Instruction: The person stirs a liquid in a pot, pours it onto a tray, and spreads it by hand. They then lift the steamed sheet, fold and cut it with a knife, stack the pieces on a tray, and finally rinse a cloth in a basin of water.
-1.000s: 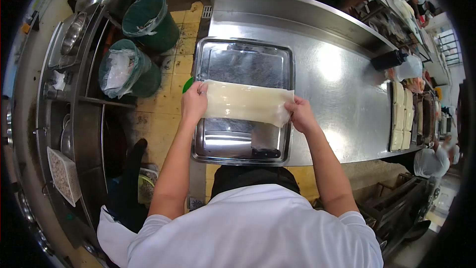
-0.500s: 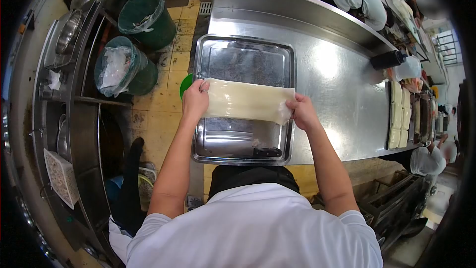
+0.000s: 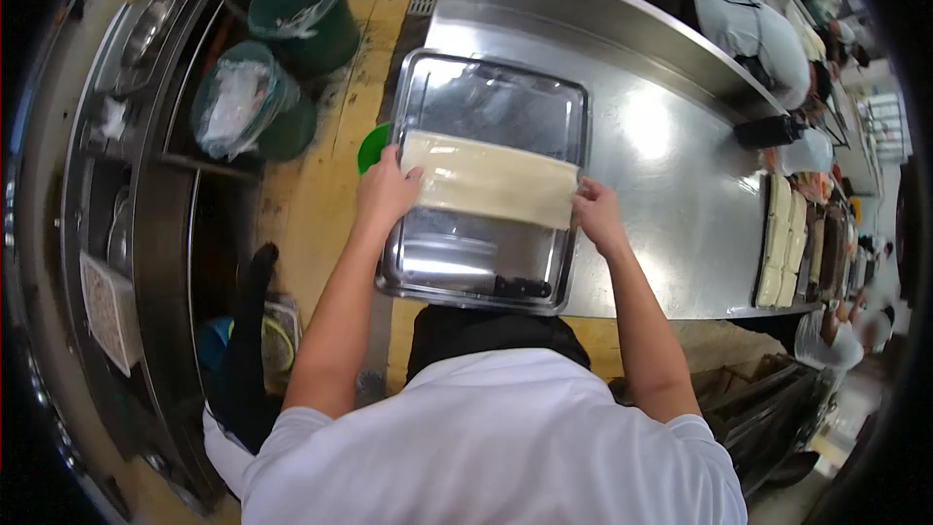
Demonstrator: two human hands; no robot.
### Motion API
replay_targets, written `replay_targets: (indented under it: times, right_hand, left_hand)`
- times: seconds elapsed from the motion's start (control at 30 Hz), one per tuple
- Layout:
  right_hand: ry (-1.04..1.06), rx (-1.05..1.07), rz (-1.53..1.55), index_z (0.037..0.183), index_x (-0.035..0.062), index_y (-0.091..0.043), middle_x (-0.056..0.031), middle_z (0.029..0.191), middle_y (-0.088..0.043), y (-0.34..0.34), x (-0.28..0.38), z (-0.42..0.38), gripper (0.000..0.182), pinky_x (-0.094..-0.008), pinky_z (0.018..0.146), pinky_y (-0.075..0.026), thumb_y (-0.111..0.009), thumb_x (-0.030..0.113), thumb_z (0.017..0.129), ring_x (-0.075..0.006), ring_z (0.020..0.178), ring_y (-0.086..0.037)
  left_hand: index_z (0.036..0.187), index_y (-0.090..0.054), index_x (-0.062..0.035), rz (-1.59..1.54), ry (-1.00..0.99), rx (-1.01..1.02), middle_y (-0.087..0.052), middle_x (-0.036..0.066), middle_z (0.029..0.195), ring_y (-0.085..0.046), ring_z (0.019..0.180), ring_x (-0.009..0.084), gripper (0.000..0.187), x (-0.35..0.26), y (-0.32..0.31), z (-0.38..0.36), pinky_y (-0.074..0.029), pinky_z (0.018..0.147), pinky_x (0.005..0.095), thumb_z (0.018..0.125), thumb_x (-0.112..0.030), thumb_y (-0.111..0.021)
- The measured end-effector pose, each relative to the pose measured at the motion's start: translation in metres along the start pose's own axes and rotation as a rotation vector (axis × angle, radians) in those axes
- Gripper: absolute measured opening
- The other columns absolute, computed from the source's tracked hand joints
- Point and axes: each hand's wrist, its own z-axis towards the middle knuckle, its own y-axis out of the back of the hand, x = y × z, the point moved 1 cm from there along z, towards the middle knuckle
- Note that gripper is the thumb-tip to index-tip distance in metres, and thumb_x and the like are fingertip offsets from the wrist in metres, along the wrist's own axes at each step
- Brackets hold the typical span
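Note:
A long, pale cream rectangular slab (image 3: 494,181), smooth and slightly glossy, lies crosswise over a metal tray (image 3: 491,66). My left hand (image 3: 387,187) is closed around its left end, thumb on top and fingers at the edge. At the opposite end, my right hand (image 3: 597,208) pinches the slab's right edge between thumb and fingers. A black-handled knife (image 3: 522,287) rests in the tray near my body, its blade pointing left.
Under the tray is a steel counter (image 3: 671,233) with a raised back edge. Green bins (image 3: 255,102) stand on the floor to the left. Pale blocks (image 3: 780,243) sit at the counter's right end, near a black bottle (image 3: 770,131). Another person (image 3: 748,34) works behind the counter.
The slab's bunched right corner now lies straight, and my right hand has shifted to its right edge. The slab tilts slightly down to the right. The camera view has shifted.

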Motion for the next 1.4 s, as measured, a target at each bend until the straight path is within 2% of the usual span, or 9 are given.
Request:
replay_targets:
  times: [0.23, 0.37, 0.4, 0.5, 0.7, 0.8, 0.9, 1.0, 1.4]
  right_hand:
    - [0.178, 0.081, -0.262, 0.128, -0.0037, -0.065, -0.0182, 0.110, -0.074, -0.004, 0.034, -0.075, 0.042, -0.0359, 0.085, -0.056, -0.065, 0.015, 0.090, -0.0256, 0.096, -0.072]
    - [0.314, 0.208, -0.268, 0.120, -0.0018, -0.069, -0.0235, 0.106, -0.073, -0.016, 0.013, -0.095, 0.038, -0.0415, 0.087, -0.057, -0.065, 0.017, 0.088, -0.0360, 0.095, -0.073]
    - [0.337, 0.242, -0.280, 0.120, -0.0014, -0.069, -0.0235, 0.106, -0.073, -0.019, 0.011, -0.100, 0.037, -0.0421, 0.087, -0.057, -0.065, 0.017, 0.088, -0.0372, 0.095, -0.073]
    - [0.463, 0.339, -0.353, 0.117, -0.0017, -0.069, -0.0248, 0.109, -0.071, -0.024, 0.008, -0.115, 0.035, -0.0466, 0.092, -0.054, -0.062, 0.016, 0.088, -0.0404, 0.101, -0.069]
    - [0.688, 0.394, -0.502, 0.114, -0.0008, -0.069, -0.0241, 0.110, -0.068, -0.034, 0.010, -0.135, 0.034, -0.0487, 0.095, -0.052, -0.064, 0.018, 0.086, -0.0413, 0.106, -0.065]
    - [0.758, 0.395, -0.568, 0.107, -0.0004, -0.069, -0.0225, 0.106, -0.067, -0.043, 0.008, -0.138, 0.029, -0.0484, 0.092, -0.053, -0.064, 0.016, 0.084, -0.0403, 0.102, -0.065]
    - [0.780, 0.378, -0.658, 0.100, 0.0000, -0.069, -0.0221, 0.104, -0.068, -0.052, 0.005, -0.140, 0.023, -0.0481, 0.090, -0.055, -0.064, 0.013, 0.082, -0.0387, 0.100, -0.066]
    - [0.840, 0.395, -0.731, 0.099, 0.0003, -0.069, -0.0213, 0.104, -0.068, -0.062, 0.000, -0.138, 0.022, -0.0462, 0.089, -0.056, -0.063, 0.010, 0.080, -0.0365, 0.102, -0.067]
    - [0.740, 0.467, -0.921, 0.103, 0.0009, -0.063, -0.0193, 0.105, -0.068, -0.088, 0.007, -0.129, 0.027, -0.0456, 0.086, -0.057, -0.067, 0.011, 0.078, -0.0370, 0.101, -0.068]
  left_hand:
    - [0.136, -0.053, -0.0022, 0.063, 0.057, -0.078, -0.070, 0.027, 0.112, -0.067, 0.106, 0.0444, 0.059, 0.012, -0.002, -0.036, -0.052, 0.091, 0.0518, 0.089, -0.032, -0.072]
    - [0.135, -0.056, -0.0032, -0.085, 0.160, -0.179, -0.072, 0.023, 0.107, -0.068, 0.105, 0.0422, 0.055, 0.012, 0.005, -0.063, -0.052, 0.092, 0.0498, 0.090, -0.031, -0.071]
    - [0.136, -0.058, -0.0051, -0.080, 0.153, -0.247, -0.075, 0.016, 0.094, -0.072, 0.093, 0.0336, 0.056, 0.009, 0.007, -0.073, -0.053, 0.084, 0.0448, 0.090, -0.034, -0.073]
    - [0.136, -0.056, -0.0033, -0.086, 0.196, -0.236, -0.075, 0.016, 0.094, -0.071, 0.096, 0.0365, 0.056, -0.003, 0.011, -0.108, -0.053, 0.087, 0.0468, 0.090, -0.031, -0.070]
    - [0.128, -0.064, -0.0029, -0.185, 0.171, -0.374, -0.073, 0.013, 0.082, -0.070, 0.082, 0.0311, 0.046, -0.013, 0.008, -0.177, -0.052, 0.078, 0.0433, 0.089, -0.025, -0.075]
    - [0.128, -0.063, -0.0027, -0.182, 0.154, -0.427, -0.069, 0.008, 0.076, -0.064, 0.067, 0.0190, 0.046, -0.007, 0.009, -0.190, -0.051, 0.068, 0.0356, 0.089, -0.023, -0.077]
    - [0.127, -0.064, -0.0022, -0.199, 0.155, -0.428, -0.069, 0.007, 0.074, -0.063, 0.066, 0.0179, 0.045, -0.003, 0.010, -0.191, -0.050, 0.066, 0.0354, 0.089, -0.022, -0.077]
    - [0.126, -0.065, -0.0024, -0.229, 0.169, -0.396, -0.071, 0.013, 0.080, -0.069, 0.078, 0.0293, 0.044, -0.007, 0.015, -0.183, -0.052, 0.075, 0.0424, 0.088, -0.023, -0.076]
    - [0.122, -0.067, -0.0047, -0.217, 0.042, -0.290, -0.069, 0.011, 0.075, -0.067, 0.072, 0.0257, 0.041, 0.036, 0.029, -0.097, -0.052, 0.071, 0.0408, 0.087, -0.023, -0.077]
